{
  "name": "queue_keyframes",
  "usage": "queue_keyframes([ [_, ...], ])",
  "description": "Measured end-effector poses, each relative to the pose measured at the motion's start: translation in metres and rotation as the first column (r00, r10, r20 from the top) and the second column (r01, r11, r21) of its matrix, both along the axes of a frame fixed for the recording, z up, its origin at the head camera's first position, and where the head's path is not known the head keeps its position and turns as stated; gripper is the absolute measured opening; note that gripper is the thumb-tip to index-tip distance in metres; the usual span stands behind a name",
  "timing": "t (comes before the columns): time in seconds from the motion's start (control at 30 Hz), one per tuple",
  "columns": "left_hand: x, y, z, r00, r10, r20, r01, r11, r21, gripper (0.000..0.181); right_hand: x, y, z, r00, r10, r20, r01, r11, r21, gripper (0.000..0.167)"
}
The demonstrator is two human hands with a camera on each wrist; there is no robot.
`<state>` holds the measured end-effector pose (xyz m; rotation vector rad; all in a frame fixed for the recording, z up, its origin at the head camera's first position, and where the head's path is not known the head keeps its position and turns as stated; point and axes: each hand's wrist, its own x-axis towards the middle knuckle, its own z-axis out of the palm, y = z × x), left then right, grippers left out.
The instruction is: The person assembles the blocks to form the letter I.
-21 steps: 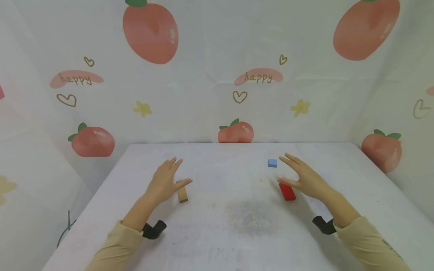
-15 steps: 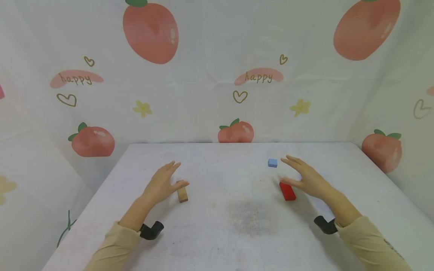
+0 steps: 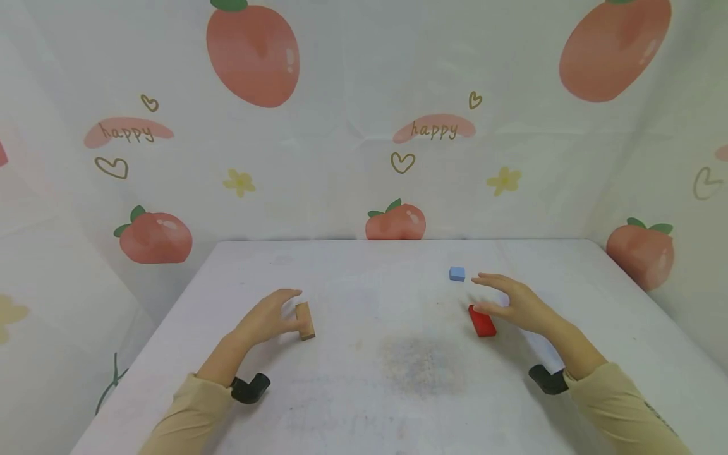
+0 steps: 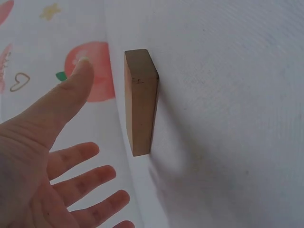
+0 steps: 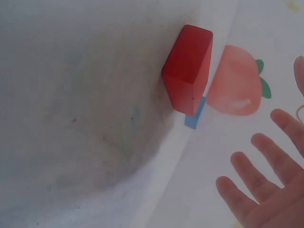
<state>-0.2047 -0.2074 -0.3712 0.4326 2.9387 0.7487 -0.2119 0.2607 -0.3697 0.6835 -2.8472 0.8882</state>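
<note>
On the left part of the table lies a tan wooden block. My left hand hovers beside it, thumb and fingers spread apart, and the thumb overlaps the block in the head view. A red block lies on the right part. Above its far end is my right hand, fingers apart and holding nothing. The small blue block sits farther back, just left of the right fingertips in the head view.
Both hands are over a white table with a stained patch near its middle. Behind and beside it hangs a white cloth printed with fruit, hearts and flowers. Black devices are strapped at the wrists.
The left hand has come lower and nearer to the tan block, its thumb now across it in the head view. The right hand has lowered slightly. No block has moved.
</note>
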Motion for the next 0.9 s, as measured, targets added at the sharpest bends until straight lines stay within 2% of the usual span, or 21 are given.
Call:
queue_keyframes([
  [0.17, -0.001, -0.002, -0.004, 0.999, -0.010, 0.052, 0.011, 1.000, -0.010, 0.077, -0.001, 0.003, -0.003, 1.000, -0.004, 0.022, 0.004, 1.000, -0.016, 0.052],
  [0.57, -0.002, -0.004, -0.009, 0.996, -0.059, 0.065, 0.060, 0.998, 0.000, 0.080, -0.002, 0.009, -0.006, 0.997, 0.029, 0.070, -0.027, 0.999, -0.030, 0.048],
  [0.9, -0.002, -0.004, -0.010, 0.996, -0.057, 0.074, 0.057, 0.998, -0.001, 0.077, -0.002, 0.012, -0.009, 0.994, 0.038, 0.098, -0.036, 0.999, -0.031, 0.047],
])
